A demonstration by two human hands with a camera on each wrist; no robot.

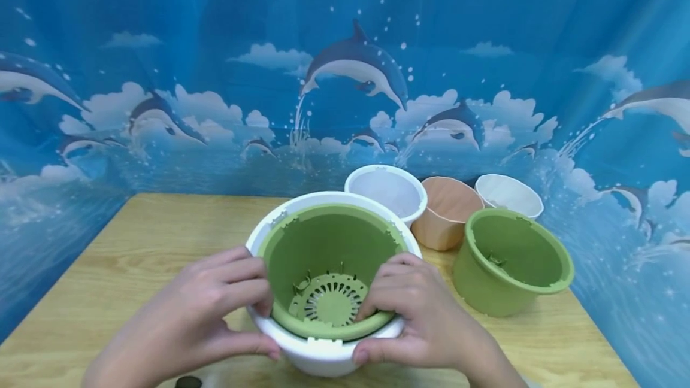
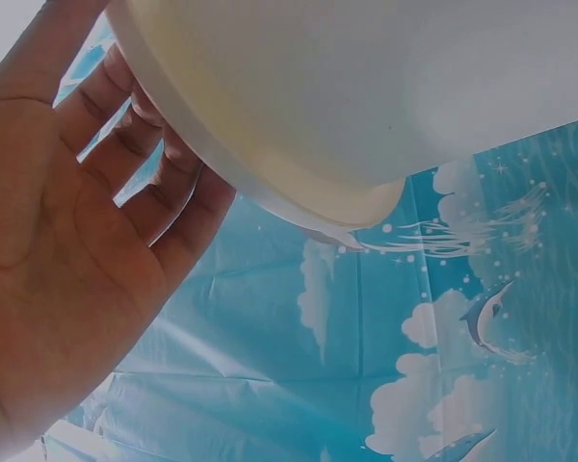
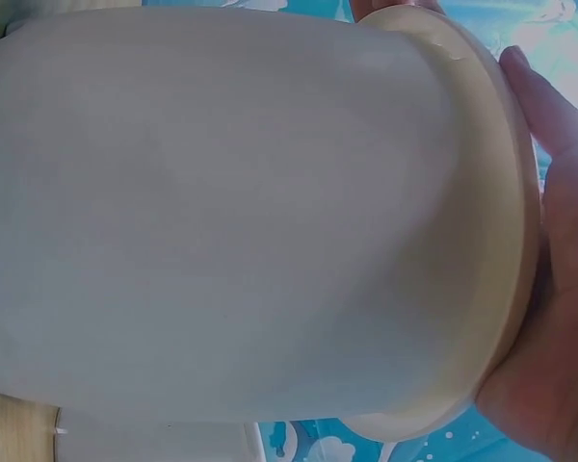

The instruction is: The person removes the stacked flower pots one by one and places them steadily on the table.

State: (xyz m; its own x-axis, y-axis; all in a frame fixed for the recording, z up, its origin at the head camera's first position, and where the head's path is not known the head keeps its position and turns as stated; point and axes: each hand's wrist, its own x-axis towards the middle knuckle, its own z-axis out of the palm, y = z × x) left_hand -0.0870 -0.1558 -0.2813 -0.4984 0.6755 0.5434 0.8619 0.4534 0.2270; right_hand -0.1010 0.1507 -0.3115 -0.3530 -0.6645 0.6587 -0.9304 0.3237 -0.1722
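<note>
A white flower pot [image 1: 320, 366] tilts toward me at the table's front middle, with a green flower pot [image 1: 323, 232] nested inside it. Slots and small upright hooks show on the green pot's floor. My left hand [image 1: 215, 301] grips the rims at the left, fingers over the edge and thumb low on the outside. At the right, my right hand [image 1: 417, 310] curls its fingers inside the green pot while its thumb presses the white rim. Both wrist views show the white pot's outer wall [image 3: 222, 212] close up; the green pot is hidden there.
At the back right stand a white pot [image 1: 385, 193], a peach pot [image 1: 438, 232] and a smaller white pot [image 1: 509, 196]. Another green pot [image 1: 490, 289] stands right of my right hand. A dolphin-print curtain [image 1: 242, 29] borders the wooden table [image 1: 162, 226]. A dark round object [image 1: 188, 382] shows at the front edge.
</note>
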